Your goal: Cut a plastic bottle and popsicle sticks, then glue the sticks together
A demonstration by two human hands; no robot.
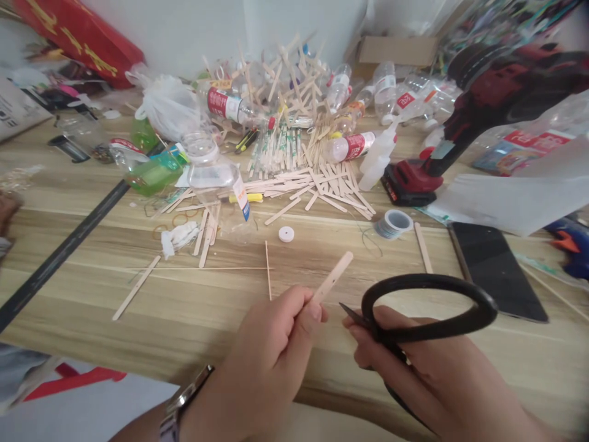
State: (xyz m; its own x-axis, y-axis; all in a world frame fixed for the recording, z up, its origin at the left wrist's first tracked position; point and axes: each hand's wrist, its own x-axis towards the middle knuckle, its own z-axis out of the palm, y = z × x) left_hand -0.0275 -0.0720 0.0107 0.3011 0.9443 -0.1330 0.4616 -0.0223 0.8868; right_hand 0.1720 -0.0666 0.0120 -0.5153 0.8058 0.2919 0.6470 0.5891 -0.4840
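Note:
Pinched between the thumb and fingers of my left hand (288, 334) is a flat wooden craft stick (334, 276) with small dark marks or holes along it. My right hand (414, 362) grips a pair of scissors with black handles (427, 281), its fingers wrapped near the pivot. The scissors' pointed tip is just right of the stick, apart from it. Beyond my hands lie a white plastic disc (286, 234), a thin wooden skewer (268, 270) and another craft stick (137, 288).
Craft sticks (331, 184) are heaped at the back among plastic bottles (225, 107). To the right stand a red-and-black power drill (423, 166) and a spool (394, 224), with a phone (497, 270) lying nearby. A black bar (69, 245) crosses the left side. Another person's hand (7, 209) shows at the left edge.

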